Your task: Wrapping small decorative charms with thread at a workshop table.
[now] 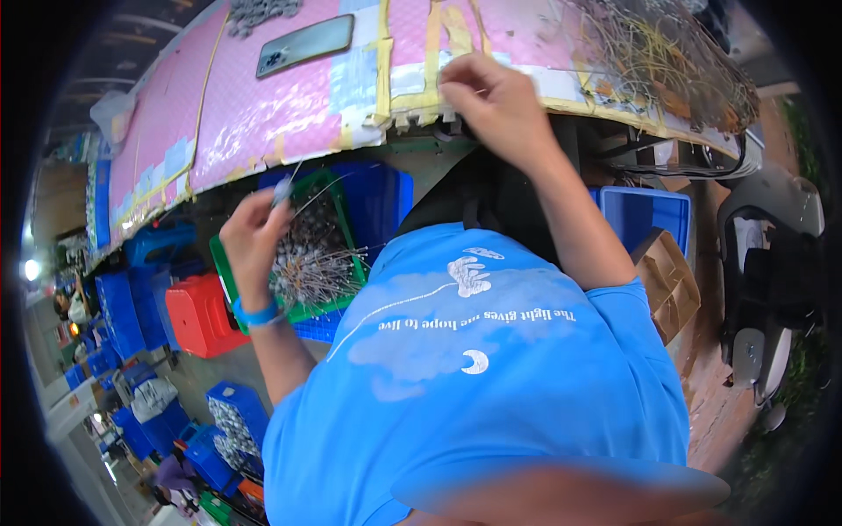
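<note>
My left hand (253, 230), with a blue band at its wrist, is closed in a pinch on a small grey rounded piece with a thin wire (282, 188). It hovers over the left side of a green crate (344, 207), which holds many grey knobs on thin stems (317, 273). My right hand (498, 98) is at the front edge of the pink-covered table (246, 114), its thumb and fingers curled together. Whatever lies between those fingertips is too small or blurred to make out.
A phone (305, 46) and grey pieces (261, 12) lie on the table. Tangled thin wires (653, 61) heap at its right end. Below stand a red bin (203, 316), a blue bin (647, 215) and a cardboard box (667, 285). A scooter (772, 237) stands far right.
</note>
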Available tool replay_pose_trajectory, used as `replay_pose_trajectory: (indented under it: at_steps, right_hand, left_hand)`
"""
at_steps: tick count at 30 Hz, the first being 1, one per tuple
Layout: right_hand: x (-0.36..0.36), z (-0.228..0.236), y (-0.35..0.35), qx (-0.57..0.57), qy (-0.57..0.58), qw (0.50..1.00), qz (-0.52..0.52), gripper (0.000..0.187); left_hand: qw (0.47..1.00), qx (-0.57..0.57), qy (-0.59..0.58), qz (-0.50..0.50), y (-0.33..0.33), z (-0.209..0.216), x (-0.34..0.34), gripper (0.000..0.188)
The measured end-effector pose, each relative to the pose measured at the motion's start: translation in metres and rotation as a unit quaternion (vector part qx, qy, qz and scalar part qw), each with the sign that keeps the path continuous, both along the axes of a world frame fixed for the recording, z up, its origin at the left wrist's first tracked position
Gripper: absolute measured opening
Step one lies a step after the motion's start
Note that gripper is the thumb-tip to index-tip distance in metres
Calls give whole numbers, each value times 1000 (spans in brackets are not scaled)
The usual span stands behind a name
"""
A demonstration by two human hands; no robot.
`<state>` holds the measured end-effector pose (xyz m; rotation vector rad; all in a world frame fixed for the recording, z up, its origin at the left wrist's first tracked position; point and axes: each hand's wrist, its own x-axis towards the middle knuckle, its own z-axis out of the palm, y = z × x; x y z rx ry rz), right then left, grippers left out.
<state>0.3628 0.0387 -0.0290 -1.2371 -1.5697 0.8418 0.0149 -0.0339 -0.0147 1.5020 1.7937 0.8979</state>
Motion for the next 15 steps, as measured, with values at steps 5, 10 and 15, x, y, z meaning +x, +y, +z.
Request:
replay_pose_trajectory:
  at_steps: [5, 10, 15]
  right_hand:
    - [90, 3, 20, 65, -233, 947, -211, 27]
    - [104, 5, 48, 107, -337, 895, -273, 31]
    - [100, 1, 71, -34, -435, 873, -218, 28]
  left_hand:
    - [965, 6, 263, -4, -12, -10, -83, 39]
    - [987, 141, 81, 4, 70, 11, 23, 29]
    - [932, 273, 136, -195, 210, 17, 126, 27]
